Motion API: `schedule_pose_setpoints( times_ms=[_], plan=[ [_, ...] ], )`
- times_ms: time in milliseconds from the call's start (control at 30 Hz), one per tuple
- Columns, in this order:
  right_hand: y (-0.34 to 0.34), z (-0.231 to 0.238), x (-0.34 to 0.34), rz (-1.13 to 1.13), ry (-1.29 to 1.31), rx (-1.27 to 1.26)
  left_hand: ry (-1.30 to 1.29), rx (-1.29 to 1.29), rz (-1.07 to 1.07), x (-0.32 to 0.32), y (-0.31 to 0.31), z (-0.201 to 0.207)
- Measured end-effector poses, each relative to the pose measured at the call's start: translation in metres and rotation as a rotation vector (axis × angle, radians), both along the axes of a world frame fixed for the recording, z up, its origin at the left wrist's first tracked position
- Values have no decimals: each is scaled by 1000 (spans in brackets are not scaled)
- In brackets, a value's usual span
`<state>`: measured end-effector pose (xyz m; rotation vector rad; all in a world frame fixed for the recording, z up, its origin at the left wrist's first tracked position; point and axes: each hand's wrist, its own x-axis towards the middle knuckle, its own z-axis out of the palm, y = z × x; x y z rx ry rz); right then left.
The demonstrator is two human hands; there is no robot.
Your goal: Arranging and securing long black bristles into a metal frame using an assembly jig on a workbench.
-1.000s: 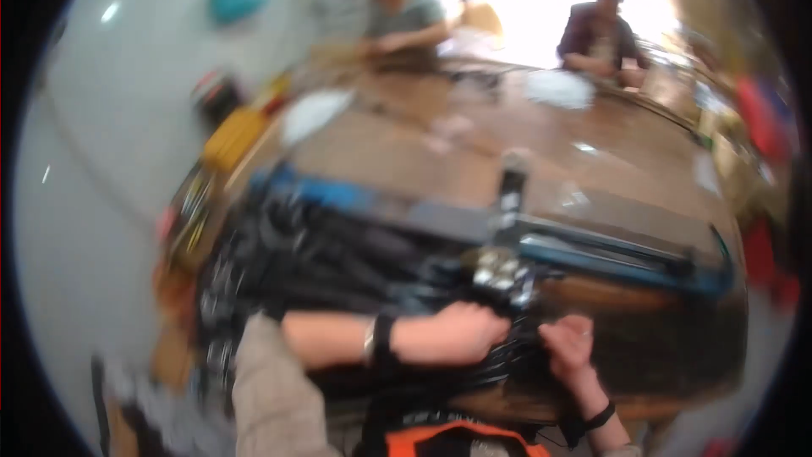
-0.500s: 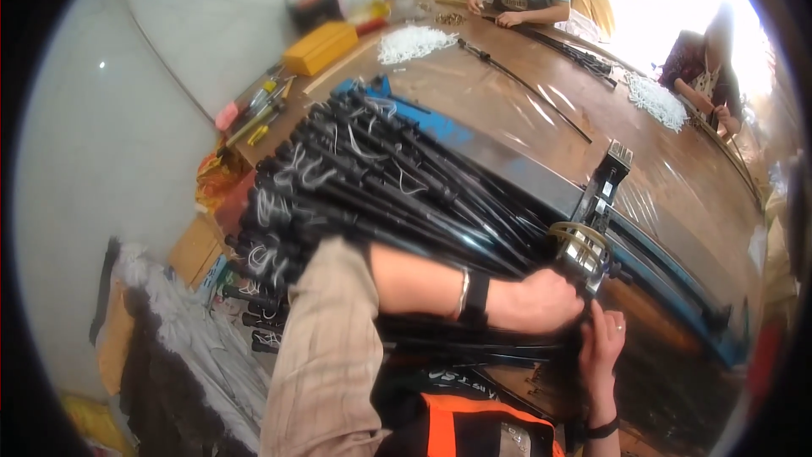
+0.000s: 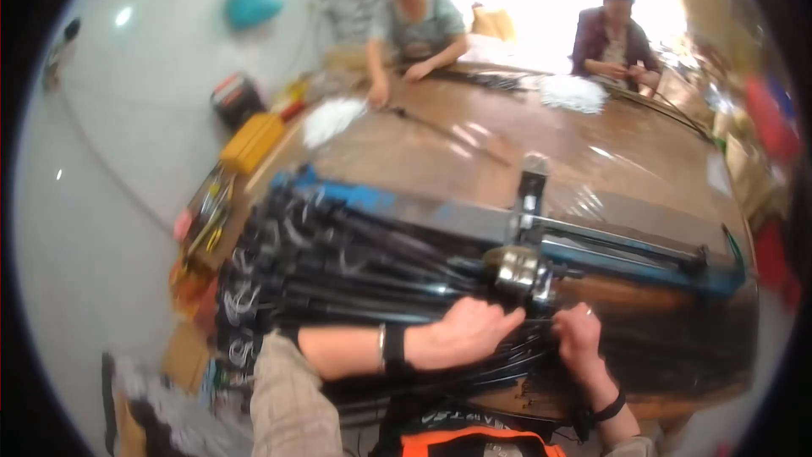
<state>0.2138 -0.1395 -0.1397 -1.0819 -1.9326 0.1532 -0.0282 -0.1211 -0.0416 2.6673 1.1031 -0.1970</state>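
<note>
My left hand (image 3: 474, 332) reaches in over a heap of long black rods (image 3: 372, 288), its fingers closed and its thumb and forefinger pointing right. Close by on the right, my right hand (image 3: 579, 338) has its fingers curled in. Both lie just below a metal clamp-like device (image 3: 518, 275) with a round shiny body. Whatever the fingers hold is too small or blurred to make out. The rods fan out to the left, with white cords (image 3: 241, 300) looped at their ends.
A blue metal rail (image 3: 643, 264) runs across the brown table (image 3: 474, 131). White piles (image 3: 334, 121) (image 3: 573, 95) lie farther back. At the left edge are a yellow box (image 3: 252, 142) and hand tools (image 3: 216, 211). Two people (image 3: 419, 30) (image 3: 617, 42) sit across the table.
My view has tilted up and turned, so the scene shifts. My hands have drawn slightly apart beside the device. One person across the table now reaches toward the white pile.
</note>
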Motion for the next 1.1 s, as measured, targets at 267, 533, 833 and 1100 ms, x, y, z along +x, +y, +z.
schedule_pose_setpoints(
  times_ms=[267,533,833,1100],
  plan=[
    [-26,10,36,-196,133,69,-288,355,-350,66,25,1],
    [11,-10,166,-565,124,-307,-327,511,-336,78,102,48],
    [-29,-11,270,-911,58,-23,-330,380,-562,174,100,33],
    [-62,18,321,-971,-199,379,-260,236,-520,194,101,28]
  ],
)
